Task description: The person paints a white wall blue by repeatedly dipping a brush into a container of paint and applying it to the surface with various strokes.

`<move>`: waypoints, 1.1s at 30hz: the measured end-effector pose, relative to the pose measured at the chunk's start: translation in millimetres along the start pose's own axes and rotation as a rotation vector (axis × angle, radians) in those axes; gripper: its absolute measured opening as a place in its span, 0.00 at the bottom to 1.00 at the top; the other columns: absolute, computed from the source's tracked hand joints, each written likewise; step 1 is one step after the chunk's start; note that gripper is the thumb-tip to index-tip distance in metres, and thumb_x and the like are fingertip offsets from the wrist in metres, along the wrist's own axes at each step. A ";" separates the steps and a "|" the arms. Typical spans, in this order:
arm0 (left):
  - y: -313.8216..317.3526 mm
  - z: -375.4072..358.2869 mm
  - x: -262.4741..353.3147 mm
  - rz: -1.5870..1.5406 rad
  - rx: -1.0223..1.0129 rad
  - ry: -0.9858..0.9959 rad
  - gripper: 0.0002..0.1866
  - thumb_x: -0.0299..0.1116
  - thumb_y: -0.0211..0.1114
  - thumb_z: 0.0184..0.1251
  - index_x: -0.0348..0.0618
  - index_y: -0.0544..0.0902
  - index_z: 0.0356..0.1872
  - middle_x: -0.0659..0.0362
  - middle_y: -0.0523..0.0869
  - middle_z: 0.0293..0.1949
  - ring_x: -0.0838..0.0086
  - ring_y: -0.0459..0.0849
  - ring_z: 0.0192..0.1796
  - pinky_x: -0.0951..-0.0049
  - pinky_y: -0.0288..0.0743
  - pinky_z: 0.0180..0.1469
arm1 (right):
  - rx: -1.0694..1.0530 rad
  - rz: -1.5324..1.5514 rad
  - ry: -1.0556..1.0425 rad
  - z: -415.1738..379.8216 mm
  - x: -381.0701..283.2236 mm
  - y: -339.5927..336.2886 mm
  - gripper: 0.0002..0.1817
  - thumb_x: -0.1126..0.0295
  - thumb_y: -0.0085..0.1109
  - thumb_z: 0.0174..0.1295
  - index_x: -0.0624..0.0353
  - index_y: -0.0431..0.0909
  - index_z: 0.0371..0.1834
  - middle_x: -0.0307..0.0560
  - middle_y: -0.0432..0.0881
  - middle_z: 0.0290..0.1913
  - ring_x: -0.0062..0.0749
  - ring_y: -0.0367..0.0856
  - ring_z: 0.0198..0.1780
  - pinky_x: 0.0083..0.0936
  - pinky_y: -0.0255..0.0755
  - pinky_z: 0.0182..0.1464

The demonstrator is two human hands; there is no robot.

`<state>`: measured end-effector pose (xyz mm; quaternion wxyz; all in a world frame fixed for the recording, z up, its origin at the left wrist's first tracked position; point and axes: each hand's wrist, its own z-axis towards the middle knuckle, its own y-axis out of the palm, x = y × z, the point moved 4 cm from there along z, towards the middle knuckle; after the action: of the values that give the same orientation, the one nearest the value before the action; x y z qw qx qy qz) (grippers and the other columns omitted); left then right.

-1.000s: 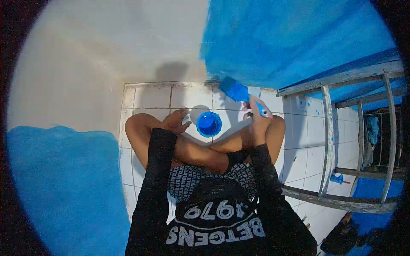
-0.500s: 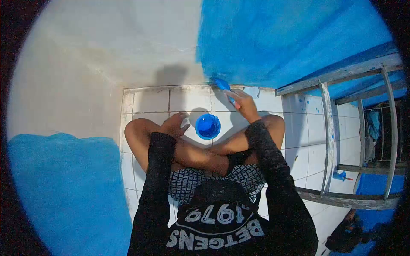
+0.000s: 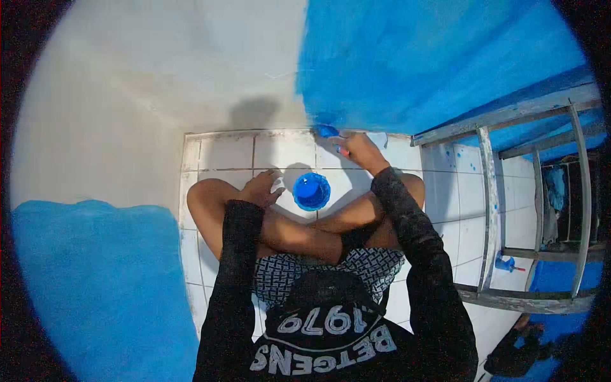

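- Currently, my right hand (image 3: 364,153) is closed around the handle of a paintbrush (image 3: 328,131); the fingers are bent firmly and leave no wide gap.
- The blue head of this paintbrush is at the foot of the wall, by the lower left corner of the blue painted area (image 3: 414,57). Whether the bristles press on the wall, I cannot tell.
- My left hand (image 3: 259,189) holds nothing that I can see; its fingers are half open, loosely bent, and it lies over my shin, near the knee.
- Between my two hands, nearer to the left one, a small round paint tub (image 3: 323,201) stands upright on the white tiled floor (image 3: 219,149), in front of my crossed legs (image 3: 299,235). Blue paint is inside it.
- To the left of the blue area, the wall is an unpainted off-white (image 3: 191,57); the side wall at my left has blue on its part closer to me (image 3: 95,267).
- At my right side is a wooden ladder (image 3: 489,210), with splashes of paint on it.
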<state>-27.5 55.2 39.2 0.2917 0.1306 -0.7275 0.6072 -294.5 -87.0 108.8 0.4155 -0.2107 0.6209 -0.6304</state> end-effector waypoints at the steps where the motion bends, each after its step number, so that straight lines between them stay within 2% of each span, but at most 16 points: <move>1: -0.4 0.5 -3.3 0.001 0.003 -0.003 0.26 0.44 0.65 0.64 0.44 0.77 0.61 0.47 0.77 0.63 0.51 0.76 0.64 0.54 0.71 0.66 | -0.044 -0.015 0.032 3.9 3.7 -0.6 0.24 0.72 0.61 0.59 0.47 0.80 0.61 0.57 0.82 0.53 0.53 0.82 0.52 0.41 0.78 0.53; 4: 0.9 3.3 0.5 -0.042 -0.069 -0.031 0.27 0.44 0.66 0.64 0.43 0.76 0.61 0.47 0.78 0.62 0.51 0.77 0.63 0.53 0.72 0.65 | -0.097 -0.025 0.085 6.7 2.6 -22.3 0.25 0.75 0.61 0.57 0.48 0.79 0.60 0.55 0.83 0.51 0.52 0.82 0.51 0.41 0.78 0.50; 6: -4.3 3.0 7.4 -0.066 -0.038 -0.031 0.27 0.44 0.66 0.63 0.44 0.75 0.62 0.47 0.80 0.59 0.51 0.78 0.61 0.53 0.73 0.63 | 0.048 0.053 0.021 0.8 -5.8 -48.6 0.25 0.76 0.61 0.56 0.48 0.79 0.60 0.53 0.83 0.48 0.52 0.82 0.50 0.42 0.78 0.48; 8: 7.3 4.7 -7.2 -0.048 -0.019 -0.002 0.28 0.44 0.66 0.64 0.44 0.75 0.62 0.47 0.80 0.59 0.52 0.78 0.61 0.53 0.73 0.63 | 0.042 0.006 0.048 -11.2 -18.4 -65.9 0.25 0.76 0.62 0.56 0.47 0.80 0.59 0.52 0.83 0.45 0.51 0.82 0.48 0.41 0.78 0.47; 10: 11.1 5.2 -8.5 -0.027 0.002 0.029 0.28 0.44 0.66 0.64 0.44 0.74 0.63 0.47 0.81 0.58 0.52 0.78 0.60 0.53 0.74 0.63 | 0.145 -0.022 -0.030 -20.9 -23.1 -79.1 0.26 0.76 0.62 0.54 0.47 0.80 0.59 0.52 0.83 0.44 0.52 0.82 0.48 0.42 0.78 0.47; 14: 14.9 9.1 -13.1 -0.029 -0.018 0.042 0.28 0.44 0.65 0.64 0.44 0.74 0.64 0.47 0.80 0.59 0.52 0.78 0.61 0.54 0.73 0.64 | 0.087 0.077 -0.084 -20.6 -13.7 -60.6 0.24 0.76 0.61 0.55 0.48 0.81 0.58 0.53 0.83 0.45 0.53 0.82 0.47 0.43 0.77 0.48; 16: 8.4 9.9 -7.2 0.005 -0.020 0.069 0.29 0.44 0.65 0.64 0.44 0.74 0.64 0.47 0.80 0.60 0.52 0.78 0.62 0.54 0.73 0.65 | -0.022 0.028 -0.045 -8.5 -1.9 -44.2 0.20 0.73 0.60 0.57 0.49 0.83 0.55 0.53 0.84 0.48 0.54 0.83 0.46 0.45 0.76 0.47; 17: 4.2 7.5 -2.2 -0.001 -0.063 0.001 0.28 0.44 0.65 0.64 0.44 0.74 0.64 0.47 0.80 0.60 0.52 0.78 0.62 0.55 0.72 0.65 | -0.114 0.030 0.029 -2.9 4.9 -39.8 0.19 0.71 0.58 0.59 0.49 0.83 0.55 0.55 0.84 0.48 0.55 0.83 0.43 0.46 0.76 0.46; 20: -19.4 -0.4 24.1 -0.031 -0.099 -0.095 0.28 0.43 0.65 0.64 0.43 0.75 0.63 0.46 0.79 0.61 0.51 0.77 0.63 0.56 0.72 0.66 | -0.117 -0.024 0.062 7.1 20.8 -38.9 0.21 0.71 0.58 0.58 0.48 0.82 0.57 0.56 0.83 0.45 0.56 0.82 0.40 0.46 0.76 0.43; 21: -23.5 -0.9 28.6 -0.055 -0.090 -0.110 0.27 0.43 0.64 0.64 0.42 0.75 0.62 0.46 0.79 0.62 0.51 0.76 0.64 0.56 0.71 0.66 | 0.037 -0.038 -0.066 1.5 43.9 -20.8 0.22 0.73 0.57 0.59 0.47 0.81 0.58 0.57 0.82 0.44 0.57 0.81 0.40 0.46 0.76 0.43; 22: -15.8 1.8 19.7 -0.055 -0.092 -0.109 0.27 0.43 0.64 0.64 0.42 0.75 0.62 0.46 0.79 0.62 0.51 0.76 0.64 0.56 0.71 0.66 | 0.036 -0.038 -0.064 5.0 31.7 -37.5 0.22 0.73 0.57 0.59 0.47 0.81 0.58 0.57 0.82 0.44 0.57 0.81 0.40 0.46 0.76 0.43; 24: 4.0 8.7 -0.4 -0.022 -0.005 0.040 0.26 0.41 0.66 0.63 0.42 0.77 0.61 0.44 0.78 0.62 0.50 0.75 0.64 0.55 0.71 0.66 | 0.032 0.063 -0.005 7.1 10.7 -82.8 0.23 0.75 0.59 0.57 0.48 0.81 0.58 0.55 0.83 0.44 0.56 0.82 0.41 0.46 0.75 0.44; 25: 9.8 7.0 -4.5 -0.028 -0.008 0.038 0.26 0.41 0.66 0.63 0.42 0.77 0.61 0.44 0.78 0.62 0.50 0.75 0.64 0.55 0.71 0.66 | 0.114 -0.018 -0.083 3.5 -1.2 -100.1 0.24 0.76 0.62 0.55 0.50 0.81 0.58 0.53 0.83 0.44 0.54 0.82 0.42 0.45 0.76 0.45; 27: 14.5 6.9 -9.5 -0.159 0.020 0.024 0.25 0.38 0.68 0.61 0.42 0.77 0.59 0.43 0.79 0.59 0.49 0.76 0.63 0.54 0.72 0.65 | 0.101 0.000 -0.053 0.4 -19.6 -133.2 0.25 0.76 0.63 0.53 0.51 0.81 0.58 0.52 0.83 0.44 0.53 0.82 0.43 0.43 0.76 0.45; 29: 2.5 7.8 2.7 -0.122 0.014 0.052 0.25 0.38 0.68 0.60 0.42 0.77 0.59 0.43 0.80 0.58 0.49 0.76 0.62 0.54 0.72 0.64 | 0.094 -0.009 -0.016 -4.9 -40.9 -162.4 0.24 0.76 0.63 0.52 0.52 0.81 0.56 0.51 0.83 0.44 0.53 0.82 0.45 0.40 0.77 0.46; 33: -1.4 9.6 8.3 -0.069 0.003 0.057 0.25 0.38 0.69 0.59 0.42 0.77 0.58 0.43 0.80 0.55 0.49 0.77 0.60 0.52 0.73 0.62 | 0.075 0.005 -0.076 -7.2 -58.0 -169.8 0.23 0.77 0.61 0.53 0.51 0.82 0.55 0.50 0.83 0.44 0.53 0.82 0.44 0.42 0.77 0.45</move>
<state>-35.9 47.0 44.3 0.3329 0.1386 -0.7129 0.6014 -311.8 -56.8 285.0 0.4479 -0.2170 0.5813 -0.6437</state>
